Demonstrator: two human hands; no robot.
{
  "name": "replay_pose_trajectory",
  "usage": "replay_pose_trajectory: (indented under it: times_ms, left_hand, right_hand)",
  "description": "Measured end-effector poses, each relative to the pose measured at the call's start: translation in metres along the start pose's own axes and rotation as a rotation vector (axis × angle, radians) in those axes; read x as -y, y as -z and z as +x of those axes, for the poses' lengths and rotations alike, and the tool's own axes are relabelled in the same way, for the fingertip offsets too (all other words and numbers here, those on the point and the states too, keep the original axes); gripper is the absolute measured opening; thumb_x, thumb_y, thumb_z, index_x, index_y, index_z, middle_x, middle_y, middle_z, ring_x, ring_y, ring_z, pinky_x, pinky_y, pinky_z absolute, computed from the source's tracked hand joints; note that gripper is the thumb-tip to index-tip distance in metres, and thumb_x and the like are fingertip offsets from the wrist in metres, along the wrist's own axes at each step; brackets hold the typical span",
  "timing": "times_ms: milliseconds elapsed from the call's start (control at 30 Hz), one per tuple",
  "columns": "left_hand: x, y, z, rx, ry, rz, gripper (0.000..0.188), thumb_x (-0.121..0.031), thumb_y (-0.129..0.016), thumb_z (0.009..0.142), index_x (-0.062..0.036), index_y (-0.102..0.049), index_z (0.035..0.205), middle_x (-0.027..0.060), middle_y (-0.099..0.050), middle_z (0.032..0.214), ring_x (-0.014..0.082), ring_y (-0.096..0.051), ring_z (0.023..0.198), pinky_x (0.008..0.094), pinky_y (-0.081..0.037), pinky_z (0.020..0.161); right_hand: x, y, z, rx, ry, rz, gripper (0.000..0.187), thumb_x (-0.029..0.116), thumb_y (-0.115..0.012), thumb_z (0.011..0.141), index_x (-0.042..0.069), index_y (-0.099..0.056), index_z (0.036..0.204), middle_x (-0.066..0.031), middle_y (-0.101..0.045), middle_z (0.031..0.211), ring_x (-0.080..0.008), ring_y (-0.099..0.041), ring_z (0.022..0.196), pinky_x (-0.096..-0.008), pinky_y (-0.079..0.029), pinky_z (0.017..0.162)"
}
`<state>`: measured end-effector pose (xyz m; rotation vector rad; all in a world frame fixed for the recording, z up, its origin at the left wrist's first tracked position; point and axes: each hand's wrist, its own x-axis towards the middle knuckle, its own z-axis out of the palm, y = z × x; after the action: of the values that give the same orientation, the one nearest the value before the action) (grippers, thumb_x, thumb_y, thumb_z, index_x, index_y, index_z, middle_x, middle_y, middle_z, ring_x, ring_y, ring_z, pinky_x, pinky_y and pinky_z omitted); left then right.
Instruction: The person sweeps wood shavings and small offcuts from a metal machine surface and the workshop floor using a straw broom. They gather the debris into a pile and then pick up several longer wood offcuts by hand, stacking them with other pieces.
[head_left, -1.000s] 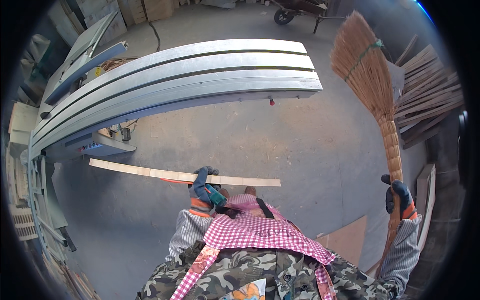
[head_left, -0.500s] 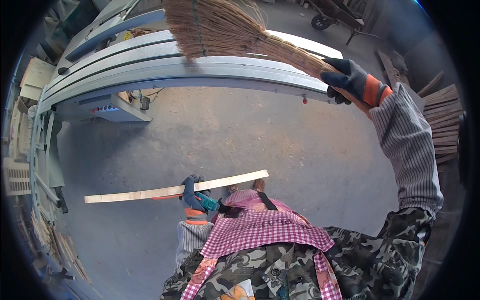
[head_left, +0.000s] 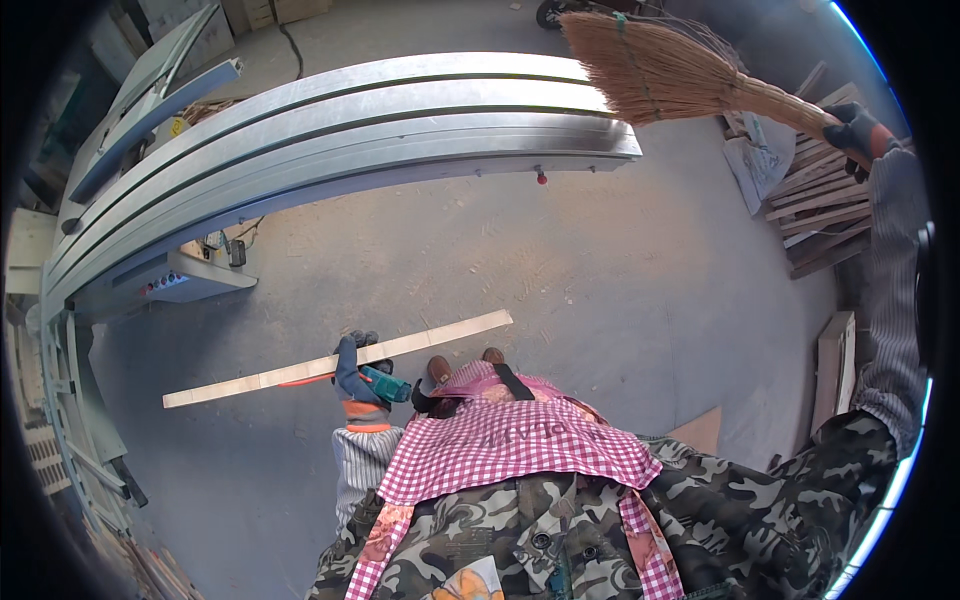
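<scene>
Broom [head_left: 690,75], swung from twelve o'clock to one, right hand [head_left: 858,135] fingers clamped round it; wooden strip [head_left: 305,368], eight o'clock, left hand [head_left: 350,378] fingers likewise; bristles [head_left: 622,72] dragged low may snag the desk [head_left: 400,102].

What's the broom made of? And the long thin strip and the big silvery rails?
Broom: probably dried plant stalks, rough and dull; loose strands fray out.
Strip: likely bare wood, being pale and matte.
Silvery rails: seemingly smooth metal, perhaps aluminium, because they shine.
</scene>
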<state>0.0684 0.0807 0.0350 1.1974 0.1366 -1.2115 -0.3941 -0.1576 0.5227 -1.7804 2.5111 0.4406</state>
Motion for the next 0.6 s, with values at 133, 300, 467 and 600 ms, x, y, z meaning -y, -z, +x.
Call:
replay_pose_trajectory:
  times_ms: [133,300,467,600]
  left_hand:
    - [-0.002,-0.006,-0.002,-0.050,0.005,-0.126,0.025,-0.030,-0.059,0.079,-0.0085,-0.056,0.093,0.0089,-0.061,0.086,0.0171,-0.054,0.059,0.0277,-0.043,0.045]
    - [0.000,0.006,0.003,0.023,0.035,-0.053,0.028,-0.030,-0.060,0.078,-0.0082,-0.055,0.095,0.0093,-0.061,0.090,0.0183,-0.058,0.077,0.0285,-0.047,0.051]
    - [-0.001,0.002,-0.001,-0.072,0.010,-0.103,0.026,-0.028,-0.061,0.077,-0.0081,-0.057,0.093,0.0091,-0.061,0.090,0.0200,-0.059,0.081,0.0313,-0.048,0.056]
    - [-0.005,-0.005,-0.013,-0.065,-0.062,-0.120,0.018,-0.024,-0.061,0.079,-0.0092,-0.057,0.089,0.0070,-0.062,0.083,0.0172,-0.059,0.072,0.0277,-0.046,0.047]
  right_hand:
    - [-0.054,-0.013,-0.031,-0.097,-0.146,0.209,0.048,0.028,-0.056,0.078,0.006,-0.048,0.119,-0.0115,-0.057,0.080,-0.0146,-0.052,0.048,-0.0273,-0.044,0.037]
    - [-0.039,-0.052,-0.021,-0.030,0.016,0.656,0.052,0.036,-0.057,0.079,0.007,-0.047,0.121,-0.0063,-0.056,0.076,-0.0117,-0.051,0.048,-0.0241,-0.043,0.037]
    - [0.073,-0.106,0.031,0.146,0.374,0.772,0.061,0.045,-0.059,0.076,0.007,-0.046,0.122,-0.0066,-0.056,0.070,-0.0134,-0.056,0.053,-0.0235,-0.046,0.043]
    - [0.167,-0.131,0.080,0.272,0.516,0.641,0.060,0.046,-0.057,0.077,0.009,-0.045,0.123,-0.0085,-0.058,0.071,-0.0147,-0.057,0.052,-0.0256,-0.047,0.041]
